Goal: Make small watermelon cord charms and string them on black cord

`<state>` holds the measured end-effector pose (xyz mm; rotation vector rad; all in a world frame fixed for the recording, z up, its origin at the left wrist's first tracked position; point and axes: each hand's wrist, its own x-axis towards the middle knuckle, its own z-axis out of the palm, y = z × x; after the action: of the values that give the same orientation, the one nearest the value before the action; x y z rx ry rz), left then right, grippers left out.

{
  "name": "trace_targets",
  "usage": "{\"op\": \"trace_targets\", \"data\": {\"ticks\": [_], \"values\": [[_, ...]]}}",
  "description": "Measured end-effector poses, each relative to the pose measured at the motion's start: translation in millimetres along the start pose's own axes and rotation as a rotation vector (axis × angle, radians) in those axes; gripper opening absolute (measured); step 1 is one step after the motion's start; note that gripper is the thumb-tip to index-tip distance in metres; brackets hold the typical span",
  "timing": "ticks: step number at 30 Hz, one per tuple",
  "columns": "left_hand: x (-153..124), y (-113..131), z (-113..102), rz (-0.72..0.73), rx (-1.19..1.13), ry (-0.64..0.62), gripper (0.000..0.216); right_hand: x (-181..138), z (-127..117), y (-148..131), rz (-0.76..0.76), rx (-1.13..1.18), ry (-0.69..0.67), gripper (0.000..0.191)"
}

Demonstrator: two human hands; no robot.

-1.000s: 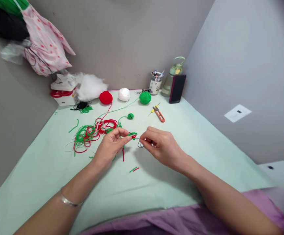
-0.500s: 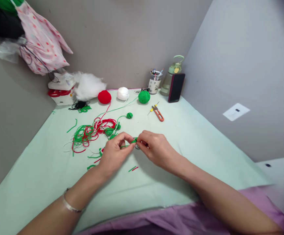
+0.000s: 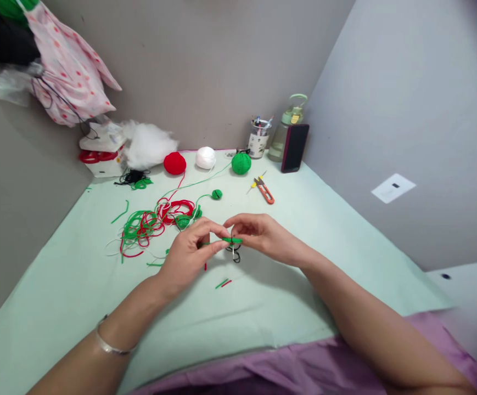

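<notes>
Pinched between the thumb and fingers of my left hand (image 3: 191, 251) is a small flat green crocheted piece (image 3: 235, 240). My right hand (image 3: 258, 233) grips its right end, with the index finger arched over the top. A thin, pale needle (image 3: 233, 252) passes upright through the piece, its lower end pointing down. Loops of black yarn (image 3: 237, 259) hang just below. Partly behind my left hand lie green crocheted balls (image 3: 183, 221), and another small green ball (image 3: 217, 195) sits beyond on a strand.
Tangled red, green and white yarn (image 3: 141, 227) spreads left. Red (image 3: 174, 163), white (image 3: 206, 158) and green yarn balls (image 3: 241, 163) line the back near white stuffing (image 3: 151, 144). Orange thread snips (image 3: 266, 192), a phone (image 3: 295, 148), a bottle (image 3: 278, 140) and a pen cup (image 3: 258, 141) stand right.
My right hand has opened its curl and shifted its hold on the green piece. The needle and hanging black yarn now show more plainly below it.
</notes>
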<state>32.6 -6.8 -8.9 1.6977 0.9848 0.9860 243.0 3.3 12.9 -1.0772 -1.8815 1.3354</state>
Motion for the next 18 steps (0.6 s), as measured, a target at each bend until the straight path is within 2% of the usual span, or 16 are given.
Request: {"op": "trace_targets", "data": {"ticks": [3,4,8,9,13,16,18], "values": [[-2,-6,-1,0.153,0.147,0.018,0.012,-3,-5,-6,-0.019,-0.114,0.134,0.013],[-3,-8,-2,0.214,0.207,0.036,0.013,-5,-7,-9,-0.017,-0.089,0.115,0.013],[-4,-8,-3,0.44,0.384,0.138,0.017,-11,-16,-20,0.087,0.171,-0.136,0.018],[-4,-7,-3,0.476,0.403,0.155,0.017,-11,-17,-21,0.099,0.21,-0.152,0.018],[-4,-4,-2,0.526,0.408,0.162,0.019,-9,-18,-21,0.062,0.19,-0.062,0.022],[-4,-5,-1,0.53,0.398,0.146,0.021,-9,-15,-19,0.085,0.047,-0.09,0.03],[-5,-7,0,0.536,0.394,0.141,0.021,-9,-13,-17,0.114,-0.067,-0.108,0.03]]}}
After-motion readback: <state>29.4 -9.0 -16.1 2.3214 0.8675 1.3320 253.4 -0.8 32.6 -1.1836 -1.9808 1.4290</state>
